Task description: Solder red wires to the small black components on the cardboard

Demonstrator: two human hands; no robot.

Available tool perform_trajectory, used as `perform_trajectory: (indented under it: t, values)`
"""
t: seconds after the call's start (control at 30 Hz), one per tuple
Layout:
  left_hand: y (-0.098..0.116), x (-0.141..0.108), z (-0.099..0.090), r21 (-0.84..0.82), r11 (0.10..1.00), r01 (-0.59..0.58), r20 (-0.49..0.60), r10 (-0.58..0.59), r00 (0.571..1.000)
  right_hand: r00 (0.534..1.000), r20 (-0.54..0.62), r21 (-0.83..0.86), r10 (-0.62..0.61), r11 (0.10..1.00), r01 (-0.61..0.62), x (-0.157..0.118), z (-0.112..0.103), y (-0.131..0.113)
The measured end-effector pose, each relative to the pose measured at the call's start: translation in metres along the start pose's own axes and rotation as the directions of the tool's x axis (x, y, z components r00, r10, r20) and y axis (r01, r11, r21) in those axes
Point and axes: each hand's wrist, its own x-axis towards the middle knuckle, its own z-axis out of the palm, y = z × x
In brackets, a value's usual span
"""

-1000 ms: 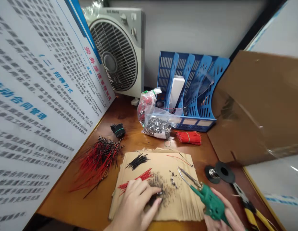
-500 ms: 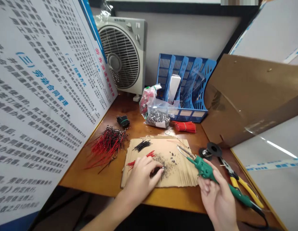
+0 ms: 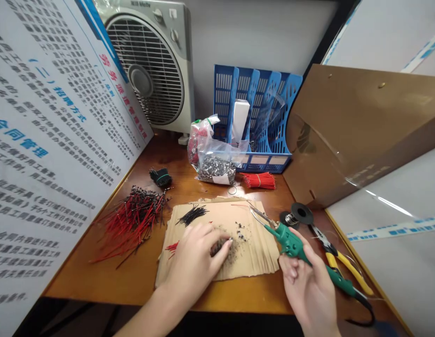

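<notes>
The right hand [image 3: 308, 281] holds a green soldering iron [image 3: 291, 242] by its handle, fingers wrapped round the grip; the tip points up and away over the far right part of the cardboard mat [image 3: 254, 264], presumably so that it stays clear of the left hand [image 3: 196, 257]; that hand rests low on the mat, thumb and forefinger narrowed nearly together at the dark-specked patch, though I cannot tell what lies between them.

The mat probably shields the wooden counter [image 3: 245, 299] from heat; short black wires [image 3: 192, 215] and red wires [image 3: 171, 248] lie on it, likely to be within easy reach of the left hand; the solder spool [image 3: 302, 214] and yellow-handled pliers [image 3: 351, 267] sit on the right, near the iron.

Counted: one iron, one spool, one pair of pliers, one mat; two banded bundles, one black [image 3: 160, 178] and one red [image 3: 260, 180]; two plastic bags, one of metal parts [image 3: 217, 171] and one with reddish contents [image 3: 199, 142]; one blue file rack [image 3: 259, 160]; one box fan [image 3: 189, 51]; one loose red-and-black wire pile [image 3: 133, 215], its strands too tangled to count.
</notes>
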Motion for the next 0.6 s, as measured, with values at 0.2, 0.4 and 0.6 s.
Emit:
perform_trajectory:
  t: [0.2,0.4,0.6]
  values:
    - [0.004,0.028,0.019,0.008,0.995,0.096,0.062,-0.096,0.993,1.000,-0.005,0.026,0.008,1.000,-0.008,0.001,-0.002,-0.001]
    - [0.002,0.026,0.013,0.016,0.996,0.089,0.075,-0.090,0.993,1.000,0.013,0.017,0.008,1.000,-0.008,0.002,-0.001,0.000]
    - [-0.002,-0.010,-0.008,0.069,0.997,-0.033,-0.012,0.034,0.999,1.000,0.015,-0.008,0.020,1.000,-0.020,0.002,-0.001,-0.002]
